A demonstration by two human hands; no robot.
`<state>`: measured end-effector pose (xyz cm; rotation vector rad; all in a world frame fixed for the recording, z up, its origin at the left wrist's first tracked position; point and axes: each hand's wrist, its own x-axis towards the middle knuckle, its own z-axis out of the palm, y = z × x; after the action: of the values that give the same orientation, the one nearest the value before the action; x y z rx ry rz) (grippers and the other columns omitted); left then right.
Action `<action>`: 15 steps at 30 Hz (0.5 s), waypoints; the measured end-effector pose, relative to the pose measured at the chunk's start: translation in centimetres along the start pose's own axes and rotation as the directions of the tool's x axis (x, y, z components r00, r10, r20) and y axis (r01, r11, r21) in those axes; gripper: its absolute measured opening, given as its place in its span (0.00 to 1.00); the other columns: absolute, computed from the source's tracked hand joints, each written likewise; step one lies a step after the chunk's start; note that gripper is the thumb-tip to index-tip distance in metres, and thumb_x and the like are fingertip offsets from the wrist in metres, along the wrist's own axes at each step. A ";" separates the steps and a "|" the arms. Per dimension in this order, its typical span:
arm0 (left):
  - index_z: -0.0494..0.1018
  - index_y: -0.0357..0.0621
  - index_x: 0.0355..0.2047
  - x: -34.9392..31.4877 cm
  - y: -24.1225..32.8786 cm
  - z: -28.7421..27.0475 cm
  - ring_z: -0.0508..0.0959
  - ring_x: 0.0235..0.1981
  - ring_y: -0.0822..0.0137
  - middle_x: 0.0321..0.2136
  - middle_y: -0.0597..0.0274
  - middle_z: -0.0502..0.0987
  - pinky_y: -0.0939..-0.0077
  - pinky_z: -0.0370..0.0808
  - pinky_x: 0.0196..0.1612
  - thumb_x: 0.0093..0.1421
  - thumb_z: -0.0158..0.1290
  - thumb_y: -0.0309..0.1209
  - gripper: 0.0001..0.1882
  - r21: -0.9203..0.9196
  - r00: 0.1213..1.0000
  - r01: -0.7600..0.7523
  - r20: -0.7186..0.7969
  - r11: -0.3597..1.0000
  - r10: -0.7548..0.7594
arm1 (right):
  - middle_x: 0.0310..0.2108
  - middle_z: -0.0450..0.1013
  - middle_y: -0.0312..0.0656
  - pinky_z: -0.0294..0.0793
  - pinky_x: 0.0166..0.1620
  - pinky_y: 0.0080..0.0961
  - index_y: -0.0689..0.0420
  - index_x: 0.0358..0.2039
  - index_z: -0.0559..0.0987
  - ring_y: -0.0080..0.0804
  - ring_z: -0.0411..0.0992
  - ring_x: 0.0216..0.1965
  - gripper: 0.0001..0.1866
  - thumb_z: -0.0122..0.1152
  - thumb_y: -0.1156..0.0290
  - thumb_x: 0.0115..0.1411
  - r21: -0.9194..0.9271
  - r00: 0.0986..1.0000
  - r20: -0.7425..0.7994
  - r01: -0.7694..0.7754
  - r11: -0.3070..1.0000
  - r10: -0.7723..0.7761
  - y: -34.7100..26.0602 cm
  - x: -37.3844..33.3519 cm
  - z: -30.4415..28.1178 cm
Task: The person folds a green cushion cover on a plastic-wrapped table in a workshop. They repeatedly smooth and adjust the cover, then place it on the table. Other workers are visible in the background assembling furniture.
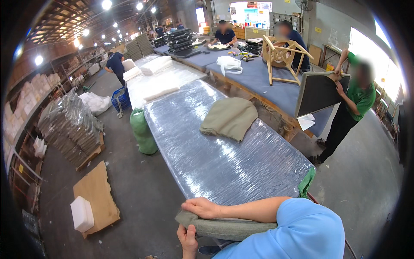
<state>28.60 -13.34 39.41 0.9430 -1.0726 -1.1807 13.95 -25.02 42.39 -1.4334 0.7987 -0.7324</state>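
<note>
The cushion (pixel 246 228) is at bottom mid of frame, just by the near end of the desk (pixel 185 125). R hand (pixel 202 207) is curled tight on its left corner; L hand (pixel 188 241), just below, grips the same corner w/ thumb up. To do it well, I'd pull evenly w/ both hands, smooth the folds & not tug too hard, b/c the corner may bunch. A cloth (pixel 230 116) lies on the desk, mid-frame.

A blue sleeve (pixel 308 224) partly hides the grey-green pad (pixel 237 229); the lower edge crops the left forearm (pixel 189 255).
</note>
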 end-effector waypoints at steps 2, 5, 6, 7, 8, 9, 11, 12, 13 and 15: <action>0.69 0.28 0.60 0.5 0.4 0.5 0.77 0.51 0.66 0.52 0.54 0.78 0.69 0.72 0.57 0.71 0.53 0.39 0.27 -0.029 0.999 -0.001 0.032 1.000 0.002 | 0.20 0.66 0.33 0.67 0.32 0.30 0.59 0.27 0.76 0.21 0.63 0.26 0.29 0.52 0.47 0.75 -0.045 0.998 -0.061 0.031 0.998 -0.034 0.0 0.5 -0.9; 0.69 0.27 0.60 1.0 0.4 0.7 0.77 0.51 0.66 0.52 0.54 0.78 0.69 0.72 0.57 0.70 0.53 0.38 0.26 -0.070 0.999 0.009 0.052 0.997 -0.005 | 0.17 0.64 0.32 0.65 0.29 0.31 0.59 0.25 0.75 0.20 0.60 0.24 0.29 0.53 0.47 0.75 -0.077 0.991 -0.095 0.084 0.993 -0.091 0.1 1.2 -1.2; 0.69 0.27 0.60 1.0 0.0 0.5 0.77 0.51 0.66 0.52 0.54 0.78 0.69 0.72 0.57 0.70 0.53 0.38 0.26 -0.062 0.999 0.014 0.042 0.998 -0.011 | 0.18 0.64 0.32 0.65 0.29 0.30 0.59 0.25 0.75 0.20 0.60 0.24 0.29 0.53 0.47 0.75 -0.064 0.995 -0.067 0.075 0.995 -0.079 0.2 1.2 -1.2; 0.69 0.27 0.59 1.0 -0.2 0.4 0.77 0.51 0.65 0.52 0.53 0.78 0.69 0.72 0.57 0.70 0.53 0.38 0.26 -0.056 0.999 0.017 0.034 0.998 -0.015 | 0.18 0.64 0.32 0.65 0.29 0.30 0.59 0.25 0.75 0.21 0.60 0.24 0.29 0.54 0.47 0.74 -0.055 0.997 -0.040 0.067 0.996 -0.070 0.4 1.3 -1.4; 0.69 0.27 0.59 1.0 -0.5 0.3 0.77 0.51 0.65 0.52 0.53 0.78 0.68 0.72 0.56 0.70 0.53 0.38 0.26 -0.050 0.999 0.019 0.027 0.999 -0.018 | 0.20 0.66 0.32 0.66 0.31 0.30 0.59 0.27 0.76 0.20 0.62 0.26 0.27 0.54 0.48 0.74 -0.052 0.999 0.014 0.051 0.997 -0.050 0.5 1.3 -1.8; 0.69 0.27 0.59 1.1 -0.9 0.3 0.78 0.51 0.65 0.52 0.53 0.78 0.69 0.72 0.56 0.70 0.53 0.39 0.26 -0.058 1.000 0.009 0.020 0.998 -0.008 | 0.22 0.68 0.32 0.67 0.33 0.29 0.59 0.29 0.77 0.20 0.63 0.28 0.26 0.55 0.48 0.74 -0.050 0.997 0.068 0.034 0.998 -0.031 0.6 1.3 -2.5; 0.70 0.27 0.58 0.9 -0.9 0.2 0.78 0.50 0.65 0.51 0.53 0.78 0.69 0.73 0.55 0.70 0.53 0.40 0.27 -0.059 1.000 -0.005 -0.015 0.998 0.004 | 0.25 0.70 0.32 0.69 0.35 0.28 0.58 0.31 0.78 0.20 0.65 0.30 0.24 0.56 0.49 0.74 -0.098 0.984 0.178 0.014 0.995 0.004 -0.1 1.0 -2.8; 0.70 0.27 0.58 0.8 -0.9 0.1 0.78 0.50 0.65 0.51 0.53 0.78 0.69 0.73 0.55 0.70 0.53 0.40 0.27 -0.060 1.000 0.000 -0.024 0.998 -0.001 | 0.26 0.71 0.32 0.69 0.35 0.28 0.58 0.31 0.78 0.21 0.66 0.30 0.24 0.56 0.49 0.73 -0.156 0.974 0.224 0.016 0.988 0.019 -0.4 0.8 -3.0; 0.70 0.27 0.58 0.7 -0.8 0.2 0.78 0.49 0.65 0.51 0.53 0.78 0.70 0.73 0.55 0.70 0.53 0.40 0.27 -0.068 1.000 0.005 -0.023 0.998 -0.007 | 0.26 0.72 0.32 0.69 0.36 0.28 0.58 0.32 0.78 0.21 0.66 0.31 0.24 0.57 0.49 0.73 -0.218 0.966 0.257 0.018 0.976 0.040 -0.4 0.6 -3.4; 0.70 0.27 0.57 0.8 -0.9 0.4 0.78 0.49 0.66 0.50 0.53 0.79 0.70 0.73 0.54 0.70 0.54 0.41 0.27 -0.081 1.000 0.014 -0.013 0.997 -0.015 | 0.27 0.73 0.33 0.69 0.36 0.28 0.58 0.32 0.79 0.21 0.67 0.31 0.23 0.58 0.49 0.72 -0.138 0.959 0.283 0.034 0.990 0.006 -0.4 0.7 -3.5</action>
<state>28.10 -14.25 38.79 0.8955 -1.0018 -1.2190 11.47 -27.58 42.79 -1.6299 0.6271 -0.4731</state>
